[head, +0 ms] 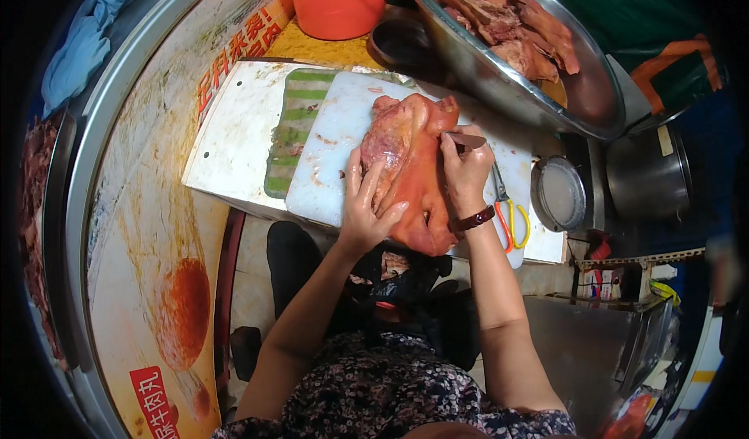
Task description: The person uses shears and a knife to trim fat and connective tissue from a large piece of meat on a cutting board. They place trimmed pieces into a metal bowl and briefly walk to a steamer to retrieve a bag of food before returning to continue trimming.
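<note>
A reddish-brown piece of a pig's head [418,175], skin and flesh showing, lies on a white plastic cutting board [327,140]. My left hand [368,205] rests on its left side with the fingers spread and grips nothing. A small blade [468,140] is pinched in my right hand [469,164], whose fingertips are at the meat's upper right edge. The blade's cutting edge cannot be made out. Scissors [510,222] with red and yellow handles lie on the board's right part, just beyond my right wrist.
A large steel basin [585,96] of meat pieces stands at the upper right, beside a red bucket [342,6]. A green-striped mat [301,111] shows left of the board. Right of it are a bowl of cloudy liquid [559,193] and a steel pot [646,172]. Below sits a black bag [392,287].
</note>
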